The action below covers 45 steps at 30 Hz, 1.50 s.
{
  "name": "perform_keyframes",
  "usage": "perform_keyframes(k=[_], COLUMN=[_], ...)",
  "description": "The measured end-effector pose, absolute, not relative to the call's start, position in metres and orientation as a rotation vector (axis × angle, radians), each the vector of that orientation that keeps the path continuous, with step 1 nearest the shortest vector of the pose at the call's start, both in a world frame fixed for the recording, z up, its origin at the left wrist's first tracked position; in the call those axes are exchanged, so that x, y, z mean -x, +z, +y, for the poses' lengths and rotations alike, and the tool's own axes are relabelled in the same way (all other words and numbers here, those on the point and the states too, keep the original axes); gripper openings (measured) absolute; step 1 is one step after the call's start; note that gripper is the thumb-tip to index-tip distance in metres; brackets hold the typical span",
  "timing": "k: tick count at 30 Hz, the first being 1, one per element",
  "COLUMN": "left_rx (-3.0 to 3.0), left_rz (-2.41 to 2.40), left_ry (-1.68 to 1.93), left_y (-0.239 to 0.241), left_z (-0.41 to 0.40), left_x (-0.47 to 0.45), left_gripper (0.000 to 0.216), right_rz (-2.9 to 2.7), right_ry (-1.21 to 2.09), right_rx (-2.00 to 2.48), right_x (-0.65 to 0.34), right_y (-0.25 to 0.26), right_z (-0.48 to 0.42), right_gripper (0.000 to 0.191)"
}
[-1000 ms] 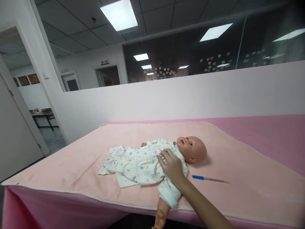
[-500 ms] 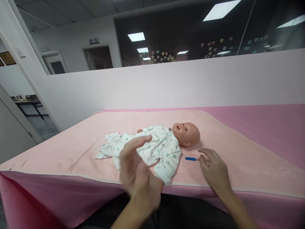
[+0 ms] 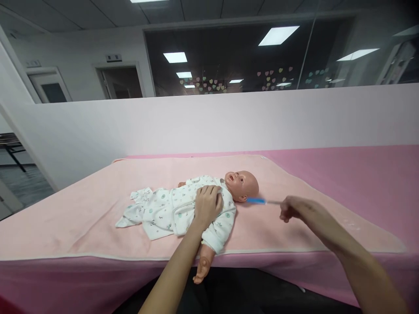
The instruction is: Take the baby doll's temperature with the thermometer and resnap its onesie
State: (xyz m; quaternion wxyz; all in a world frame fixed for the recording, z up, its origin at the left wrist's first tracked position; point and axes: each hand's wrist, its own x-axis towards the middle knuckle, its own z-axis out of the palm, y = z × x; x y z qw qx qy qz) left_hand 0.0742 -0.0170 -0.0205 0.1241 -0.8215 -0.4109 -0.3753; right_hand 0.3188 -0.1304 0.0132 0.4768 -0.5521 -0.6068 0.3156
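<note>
A baby doll (image 3: 244, 185) in a white patterned suit (image 3: 163, 209) lies on its back on a light pink blanket (image 3: 98, 218), head to the right. My left hand (image 3: 207, 205) rests flat on the doll's chest, fingers lying on the cloth. My right hand (image 3: 291, 208) is pinched on the end of a thin stick with a blue tip (image 3: 257, 200). It holds the stick above the blanket, and the blue tip points at the doll's head. One bare doll arm (image 3: 203, 266) hangs over the table's front edge.
The blanket covers a table with a darker pink cover (image 3: 360, 174). A low white partition wall (image 3: 209, 122) runs behind the table, with dark glass above it. An open doorway area lies at the far left.
My left hand came down onto the doll's chest. My right hand picked the blue-tipped stick up from the blanket and lifted it toward the doll's head. The view shifted right.
</note>
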Motion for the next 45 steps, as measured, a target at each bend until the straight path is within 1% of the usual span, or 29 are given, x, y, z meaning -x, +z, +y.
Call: perform_keyframes(k=[2, 4, 7, 11, 14, 18, 23, 27, 30, 34, 37, 41, 45], left_rx=[2.370, 2.352, 2.328, 2.304, 2.299, 2.301, 2.302, 2.301, 2.308, 2.300, 2.283, 2.290, 2.285], left_rz=[-1.191, -1.189, -1.186, -1.170, -1.164, -1.165, -1.170, -1.171, -1.168, -1.146, -1.146, -1.129, -1.073], left_ry=[-1.079, -1.084, -1.117, -1.156, -1.168, -1.181, -1.182, -1.191, -1.198, -1.224, -1.249, -1.277, -1.320], left_y=[-0.023, -0.024, -0.026, -0.027, -0.028, -0.028, -0.027, -0.028, -0.028, -0.028, -0.028, -0.030, -0.033], left_z=[-0.019, -0.020, -0.021, -0.020, -0.019, -0.019, -0.020, -0.020, -0.020, -0.020, -0.020, -0.019, -0.017], left_x=[-0.074, -0.074, -0.073, -0.071, -0.070, -0.070, -0.071, -0.071, -0.070, -0.070, -0.069, -0.068, -0.067], left_gripper=[0.021, 0.022, 0.023, 0.024, 0.024, 0.024, 0.024, 0.024, 0.025, 0.024, 0.023, 0.026, 0.030], right_rz=[-1.257, -1.157, -1.317, -1.386, -1.516, -1.535, -1.471, -1.583, -1.653, -1.587, -1.589, -1.563, -1.519], right_ry=[0.812, 0.739, 0.948, 0.837, 0.804, 0.780, 0.974, 1.154, 1.163, 1.085, 1.032, 1.072, 1.235], right_rx=[1.150, 1.105, 1.089, 1.119, 1.156, 1.159, 1.085, 1.082, 1.105, 1.187, 1.167, 1.109, 1.045], right_x=[-0.310, -0.296, -0.273, -0.249, -0.236, -0.228, -0.228, -0.227, -0.228, -0.231, -0.230, -0.229, -0.231], right_y=[0.039, 0.059, 0.079, 0.093, 0.096, 0.098, 0.104, 0.107, 0.106, 0.100, 0.095, 0.096, 0.103], right_z=[-0.123, -0.107, -0.078, -0.053, -0.049, -0.046, -0.051, -0.063, -0.064, -0.055, -0.051, -0.056, -0.062], right_gripper=[0.043, 0.047, 0.047, 0.045, 0.045, 0.043, 0.041, 0.045, 0.045, 0.043, 0.042, 0.042, 0.042])
